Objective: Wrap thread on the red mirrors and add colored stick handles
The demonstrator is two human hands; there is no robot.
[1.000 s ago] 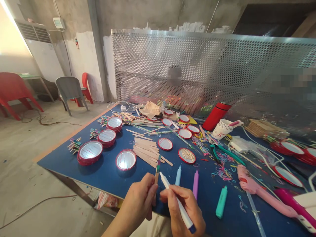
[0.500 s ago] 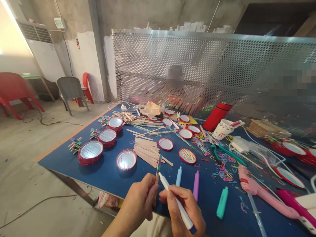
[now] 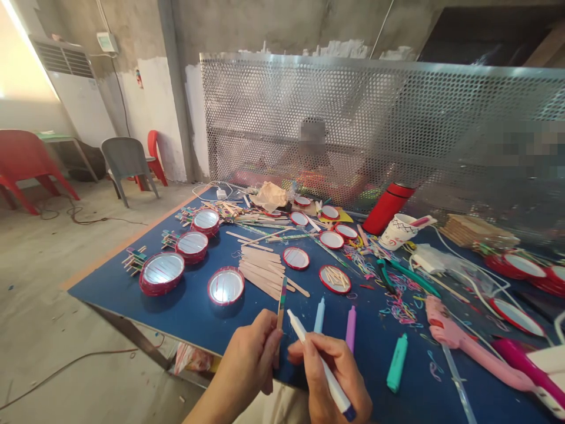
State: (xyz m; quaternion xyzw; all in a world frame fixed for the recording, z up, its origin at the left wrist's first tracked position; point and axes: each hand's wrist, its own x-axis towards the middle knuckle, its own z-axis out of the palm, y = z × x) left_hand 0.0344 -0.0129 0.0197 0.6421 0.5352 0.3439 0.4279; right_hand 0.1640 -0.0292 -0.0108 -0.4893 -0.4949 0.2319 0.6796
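Observation:
My left hand [image 3: 249,353] is shut on an upright wooden craft stick [image 3: 281,306] striped with coloured bands. My right hand [image 3: 331,371] grips a white marker pen [image 3: 301,334], its tip a little to the right of the stick and not touching it. Below the hands lie a light blue marker [image 3: 319,315], a purple marker [image 3: 350,330] and a teal highlighter [image 3: 397,363] on the blue table [image 3: 110,288]. A red-rimmed round mirror [image 3: 226,285] and a pile of wooden craft sticks [image 3: 260,277] lie just beyond my left hand.
More red-rimmed mirrors, coloured rubber bands [image 3: 399,309], a pink glue gun [image 3: 463,353], a red flask [image 3: 387,209] and a paper cup [image 3: 397,231] crowd the table. A perforated metal screen [image 3: 353,118] stands behind it, with a person [image 3: 313,138] beyond. The table's left edge drops to a concrete floor.
My right hand and the white marker have shifted slightly right, moving the tip a little away from the stick. My left hand and the stick have barely moved.

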